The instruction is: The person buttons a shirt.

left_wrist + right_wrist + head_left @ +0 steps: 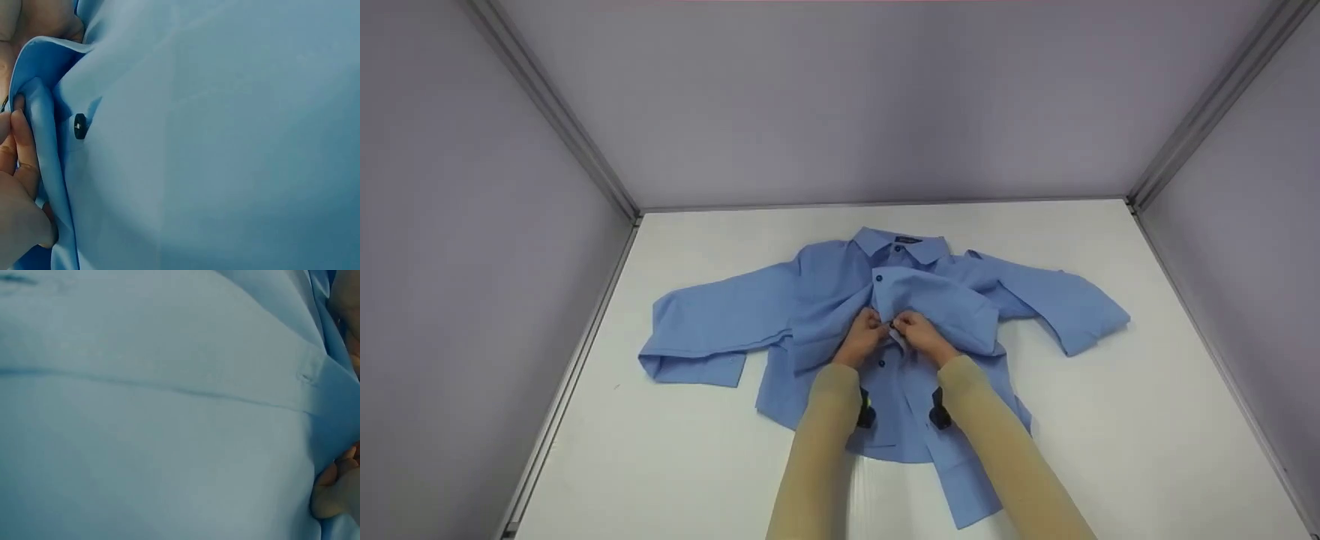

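A light blue long-sleeved shirt [832, 277] lies front up on the white table, its collar at the far side. At the middle of its front, my left hand [861, 341] pinches the front edge. Close beside it, my right hand [922, 337] grips the other front edge, fingertips at a dark button [892, 325]. Another button [879, 278] shows above the hands, and a lower button [80, 126] stands out in the left wrist view. A buttonhole [306, 377] is visible on the placket in the right wrist view. Folded cloth partly hides the fingertips.
The left sleeve [720, 315] and right sleeve [1057, 300] spread sideways, folded at their ends. Below the hands, the front panel [960, 472] hangs loose towards the near side. Grey walls [885, 105] enclose the white table [660, 465] at back and sides.
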Available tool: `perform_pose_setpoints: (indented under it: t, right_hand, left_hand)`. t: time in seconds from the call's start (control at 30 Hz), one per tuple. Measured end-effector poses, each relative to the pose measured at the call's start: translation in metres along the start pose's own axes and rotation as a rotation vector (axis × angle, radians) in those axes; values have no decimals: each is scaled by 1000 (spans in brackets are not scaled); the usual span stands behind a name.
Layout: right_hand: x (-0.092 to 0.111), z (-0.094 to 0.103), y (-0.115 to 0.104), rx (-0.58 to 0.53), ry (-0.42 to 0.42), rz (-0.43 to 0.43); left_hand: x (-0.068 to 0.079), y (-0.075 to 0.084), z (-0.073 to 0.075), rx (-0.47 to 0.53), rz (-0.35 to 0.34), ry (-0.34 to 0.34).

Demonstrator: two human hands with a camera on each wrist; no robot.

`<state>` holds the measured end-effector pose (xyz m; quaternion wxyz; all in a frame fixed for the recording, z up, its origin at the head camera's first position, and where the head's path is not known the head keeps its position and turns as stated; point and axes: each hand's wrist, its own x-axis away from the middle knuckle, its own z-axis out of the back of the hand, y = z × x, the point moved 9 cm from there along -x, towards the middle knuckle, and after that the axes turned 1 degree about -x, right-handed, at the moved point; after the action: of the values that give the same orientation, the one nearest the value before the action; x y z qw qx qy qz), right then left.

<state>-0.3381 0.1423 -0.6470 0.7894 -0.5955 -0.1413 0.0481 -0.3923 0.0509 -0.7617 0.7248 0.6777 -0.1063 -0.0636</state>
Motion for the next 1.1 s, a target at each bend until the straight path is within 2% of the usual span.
perform_pose_setpoints:
  t: [0.03,0.07,0.1,0.13,0.17,0.2,0.27,0.3,0.33,0.37,0.4,0.43,0.5,0.53,0.6,0.67,0.77,0.9,0.97,1.0,1.1]
  right_hand:
    - [0,0,-2,-8,10,3]
    - [-1,0,-2,-16,19,8]
    - [4,1,-7,3,45,-47]
    - [5,0,-10,-7,45,-36]
    - [-2,1,-2,-30,39,7]
    - [-6,2,5,-33,36,5]
    - [-9,4,12,-21,16,24]
    - [-13,6,19,-20,-2,81]
    - [-11,8,18,5,-12,85]
    - [-11,12,22,45,-6,66]
    - [-1,14,12,102,-6,36]
    - [8,16,2,149,-8,49]
    - [27,19,-14,277,-15,70]
    - [41,18,-26,375,-18,20]
    - [58,14,-33,560,-52,14]
    - [71,8,-33,737,-86,-50]
    - [84,-2,-23,871,-151,-183]
    - [88,-11,-11,885,-176,-281]
    - [85,-12,-7,896,-176,-285]
    - [83,-12,-6,896,-173,-284]
    - [74,-9,-6,897,-172,-273]
  left_hand:
    - [-16,-26,0,23,0,6]
    - [-26,-42,0,70,-22,-4]
    - [-30,-48,0,66,2,17]
    - [-32,-51,1,55,44,43]
    - [-29,-44,3,46,26,65]
    - [-21,-30,4,20,30,85]
    - [6,11,7,-79,125,93]
    - [22,35,8,-144,168,74]
    - [38,61,8,-215,185,46]
    - [54,87,8,-300,155,6]
    - [68,107,7,-387,175,-47]
    - [81,124,6,-480,180,-99]
    - [99,142,6,-661,120,-169]
    - [105,147,6,-753,103,-197]
    - [116,150,6,-920,77,-248]
    - [123,151,4,-1048,49,-278]
    - [124,154,-2,-1162,-24,-294]
    - [120,144,-12,-1235,-46,-351]
    - [116,135,-15,-1259,-33,-382]
    - [110,125,-15,-1268,-60,-381]
    - [99,117,-13,-1279,-38,-379]
